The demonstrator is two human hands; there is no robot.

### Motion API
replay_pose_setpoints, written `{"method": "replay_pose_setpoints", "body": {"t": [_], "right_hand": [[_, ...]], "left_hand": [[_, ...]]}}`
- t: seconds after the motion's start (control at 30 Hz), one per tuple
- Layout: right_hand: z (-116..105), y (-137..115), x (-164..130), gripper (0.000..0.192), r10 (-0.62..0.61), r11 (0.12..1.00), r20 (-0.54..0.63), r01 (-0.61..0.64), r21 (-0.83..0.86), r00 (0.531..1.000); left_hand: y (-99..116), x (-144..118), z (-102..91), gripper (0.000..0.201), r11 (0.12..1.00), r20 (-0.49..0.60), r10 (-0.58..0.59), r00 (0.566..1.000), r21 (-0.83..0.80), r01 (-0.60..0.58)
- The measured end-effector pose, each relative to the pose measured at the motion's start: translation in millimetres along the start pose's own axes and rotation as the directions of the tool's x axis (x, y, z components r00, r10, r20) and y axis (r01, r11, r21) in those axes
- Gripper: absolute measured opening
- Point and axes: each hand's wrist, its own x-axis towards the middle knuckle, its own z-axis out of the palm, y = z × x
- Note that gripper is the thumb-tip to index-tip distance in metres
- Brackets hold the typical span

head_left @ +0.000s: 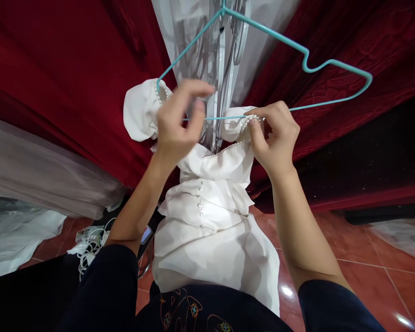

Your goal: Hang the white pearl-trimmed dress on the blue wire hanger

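A white dress [217,240] with covered buttons down its front and pearl trim along the neckline hangs before me. The left end of a turquoise hanger [268,30] sits in the dress's left puff sleeve [140,110]. My right hand [276,131] pinches the pearl-edged strap by the other puff sleeve [233,122], right at the hanger's lower bar. The hanger's right end sticks out bare beyond that hand. My left hand [180,120], a little blurred, is raised beside the left sleeve, thumb and forefinger apart with nothing visible between them.
Dark red curtains [72,69] flank both sides. Behind the hanger stands a pale metal frame [221,69]. At lower left, a white cable [88,256] lies coiled on a black surface near sheer white fabric [17,230]. Reddish tiles [366,263] cover the floor.
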Motion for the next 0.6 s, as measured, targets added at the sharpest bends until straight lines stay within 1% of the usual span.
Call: {"method": "replay_pose_setpoints", "body": {"t": [0.03,0.07,0.1,0.13,0.2,0.27,0.3,0.33,0.37,0.4,0.43,0.47,0.5,0.53,0.57,0.6], "right_hand": [[1.0,0.9,-0.5,0.032,-0.004,1.000,-0.005,0.004,0.006,1.000],[1.9,1.7,-1.2,0.030,-0.007,1.000,-0.005,0.007,0.005,1.000],[2.5,2.0,-2.1,0.029,-0.013,1.000,-0.005,0.012,-0.002,1.000],[2.8,1.6,-3.4,0.028,-0.018,1.000,0.000,0.018,-0.013,1.000],[2.1,-2.2,-7.4,0.028,-0.035,0.999,0.028,0.036,-0.035,0.999],[-1.2,-9.0,-13.0,0.034,-0.093,0.995,0.042,0.095,-0.043,0.995],[-4.0,-12.2,-15.9,0.037,-0.132,0.990,0.021,0.133,-0.052,0.991],[-8.0,-14.1,-18.3,0.039,-0.165,0.984,-0.031,0.163,-0.069,0.986],[-13.3,-13.8,-19.9,0.039,-0.185,0.980,-0.112,0.175,-0.094,0.976],[-19.9,-10.5,-20.2,0.037,-0.193,0.978,-0.220,0.170,-0.122,0.956],[-28.0,-3.8,-18.7,0.032,-0.193,0.978,-0.339,0.153,-0.140,0.921],[-37.4,6.3,-15.3,0.026,-0.185,0.981,-0.449,0.136,-0.140,0.874],[-48.0,19.3,-9.8,0.019,-0.174,0.984,-0.550,0.123,-0.129,0.816],[-59.2,33.8,-2.4,0.014,-0.158,0.987,-0.613,0.128,-0.092,0.774],[-70.4,48.5,6.4,0.013,-0.117,0.992,-0.649,0.113,-0.048,0.752],[-80.9,61.6,16.3,0.019,-0.068,0.997,-0.662,0.081,-0.011,0.746]], "left_hand": [[11.3,-7.9,8.8,0.027,0.999,0.140,-0.039,0.989,0.025,0.036],[19.6,-14.2,16.7,0.029,0.995,0.242,-0.089,0.966,0.063,0.076],[25.0,-18.9,23.1,0.030,0.991,0.322,-0.118,0.939,0.097,0.092],[28.1,-22.0,27.7,0.031,0.986,0.363,-0.148,0.920,0.131,0.107],[29.9,-24.4,31.2,0.033,0.973,0.371,-0.203,0.906,0.179,0.145],[29.3,-23.5,29.7,0.035,0.968,0.341,-0.230,0.911,0.180,0.177],[28.6,-22.6,28.5,0.035,0.968,0.333,-0.233,0.914,0.168,0.185],[27.5,-21.5,27.4,0.035,0.968,0.331,-0.237,0.913,0.159,0.193],[26.0,-20.5,26.9,0.035,0.966,0.331,-0.246,0.911,0.158,0.204],[23.9,-19.4,27.0,0.035,0.962,0.328,-0.263,0.907,0.167,0.218],[21.6,-18.4,27.6,0.036,0.955,0.326,-0.283,0.902,0.183,0.233],[19.3,-17.4,28.4,0.036,0.948,0.326,-0.303,0.896,0.200,0.248],[17.4,-16.4,29.1,0.037,0.942,0.329,-0.319,0.889,0.214,0.259],[16.2,-15.3,29.8,0.037,0.938,0.334,-0.330,0.883,0.224,0.265],[16.0,-14.3,30.1,0.038,0.936,0.339,-0.336,0.879,0.228,0.270],[16.8,-13.2,30.0,0.038,0.934,0.343,-0.339,0.876,0.230,0.272]]}}
